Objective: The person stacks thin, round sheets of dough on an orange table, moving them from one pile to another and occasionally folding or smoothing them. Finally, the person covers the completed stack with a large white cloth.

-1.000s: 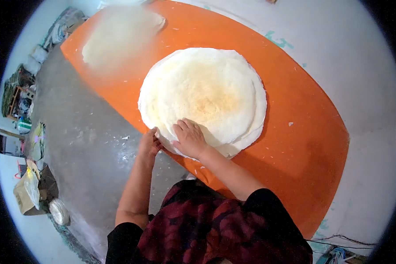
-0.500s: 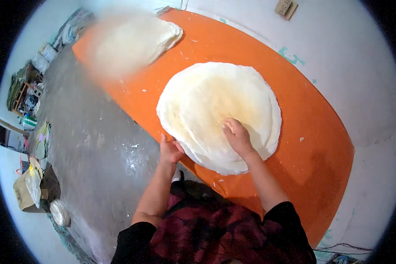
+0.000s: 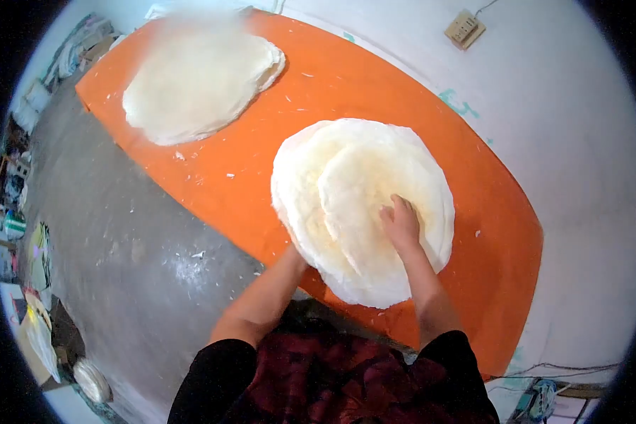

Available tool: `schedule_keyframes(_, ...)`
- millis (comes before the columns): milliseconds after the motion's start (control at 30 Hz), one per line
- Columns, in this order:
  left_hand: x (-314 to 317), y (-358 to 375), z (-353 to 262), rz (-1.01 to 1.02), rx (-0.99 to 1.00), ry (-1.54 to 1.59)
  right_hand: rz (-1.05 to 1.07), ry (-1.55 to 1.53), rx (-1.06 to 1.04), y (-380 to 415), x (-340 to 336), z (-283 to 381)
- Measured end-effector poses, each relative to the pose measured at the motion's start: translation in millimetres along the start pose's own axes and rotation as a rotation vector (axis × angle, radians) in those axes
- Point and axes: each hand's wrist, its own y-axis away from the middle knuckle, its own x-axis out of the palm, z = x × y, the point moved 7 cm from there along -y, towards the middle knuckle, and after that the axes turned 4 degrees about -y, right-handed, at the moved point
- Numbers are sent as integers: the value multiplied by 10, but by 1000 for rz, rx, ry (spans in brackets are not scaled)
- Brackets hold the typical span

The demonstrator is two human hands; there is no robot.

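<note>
A stack of large, round, off-white soft sheets (image 3: 297, 162) lies near me on an orange-covered table. Its topmost layer is folded or offset, leaving a curved ridge left of centre. On the upper surface rests my right hand (image 3: 403, 225), open, with thumb and fingers slightly apart. My left forearm reaches to the stack's near-left edge. The left hand itself is hidden beneath that edge, so its fingers do not show.
The orange table (image 3: 502, 261) runs along a white wall with a power socket (image 3: 465, 30). A second pile of pale round sheets (image 3: 198, 92) sits at its far end, partly blurred. White scraps dot the table and grey floor (image 3: 141, 219). Bags and bundles line the left side.
My left hand has gone from beside the edge to under the stack. The stack's near side now sits differently, and the top ridge stands out more. My right hand stays on top.
</note>
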Motion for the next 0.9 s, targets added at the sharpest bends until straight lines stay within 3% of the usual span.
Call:
schedule_keyframes(33, 29, -99, 17, -9, -23, 0, -78, 13, -68, -22, 17, 36)
schedule_keyframes(233, 107, -413, -10, -106, -31, -36, -26, -69, 217, -272, 150, 148)
schedule_keyframes(333, 206, -608, 51, -170, -46, -78, 8, -253, 284, -406, 388, -70)
schedule_keyframes(433, 318, -735, 108, -214, -61, -101, -101, -563, 365, -505, 518, -268)
schedule_keyframes(533, 365, -776, 127, -242, -67, -110, 85, -637, 298, -617, 717, -336)
schedule_keyframes(600, 367, -782, 105, -255, -74, -120, 143, -459, 490, -604, 574, -90)
schedule_keyframes(633, 371, -783, 70, -257, -76, -129, 94, -502, 478, -689, 781, -282)
schedule_keyframes(733, 386, -838, -99, -251, -77, -143, -21, -1107, 406, -762, 722, -48)
schedule_keyframes(800, 392, -868, -337, -239, -68, -158, -60, -1610, 342, -573, 110, 924)
schedule_keyframes(833, 404, -905, -461, -227, -64, -169, -82, -1600, 124, -817, 88, 889)
schedule_keyframes(900, 369, -922, -798, -208, -45, -187, -16, -1553, -215, -882, -340, 1675)
